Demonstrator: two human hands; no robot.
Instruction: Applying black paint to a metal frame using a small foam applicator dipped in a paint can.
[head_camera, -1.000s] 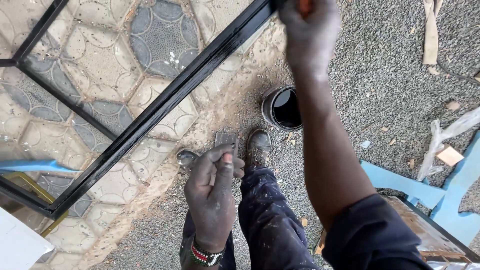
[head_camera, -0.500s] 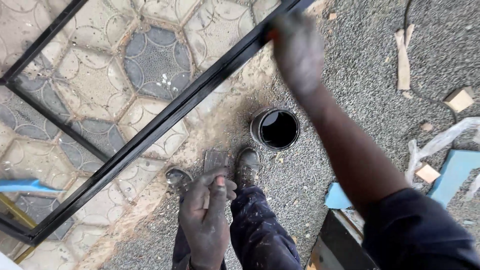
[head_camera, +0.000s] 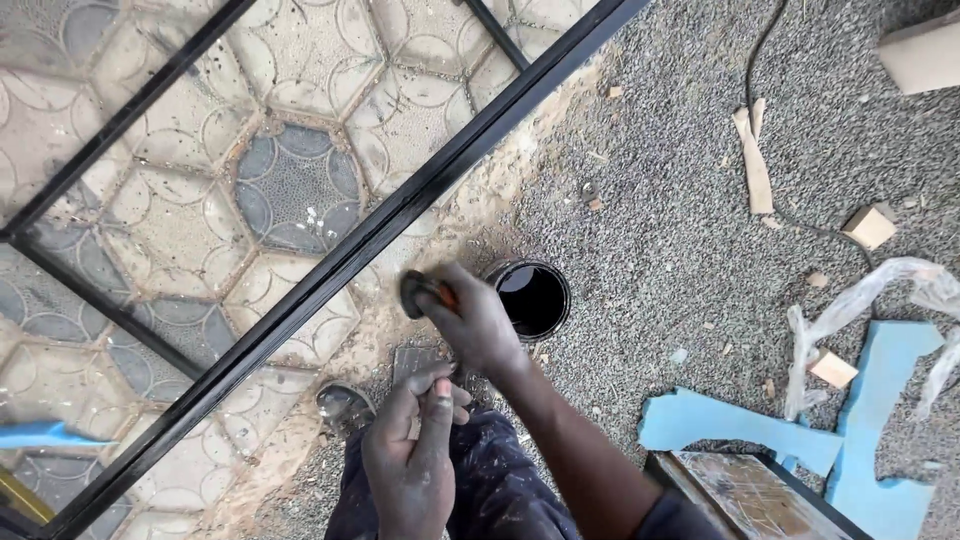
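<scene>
The right hand (head_camera: 478, 325) was closed round a small dark-headed tool with an orange handle (head_camera: 425, 293), probably a brush, its head lying against the lower edge of the black metal frame (head_camera: 400, 218); the frame ran as a long bar from seven o'clock up to one o'clock across the view, with thinner black bars branching off toward ten and twelve o'clock; beneath it lay a floor of hexagonal patterned tiles (head_camera: 300, 190), pale and grey-blue. Just beside the right hand, at three o'clock of it, stood a round tin of black paint (head_camera: 533, 298) on the grey gravel (head_camera: 680, 200), open at the top. The left hand (head_camera: 410, 460) was held lower, at six o'clock of the right, fingers curled narrow round a small flat piece (head_camera: 414, 428); what that piece was I could not tell. Paint-flecked dark trousers (head_camera: 490, 495) showed under both hands, and a shoe toe (head_camera: 342, 400) at nine o'clock of the left hand; blue foam offcuts (head_camera: 740, 425) and wood scraps (head_camera: 868, 226) lay well apart toward four and two o'clock.
</scene>
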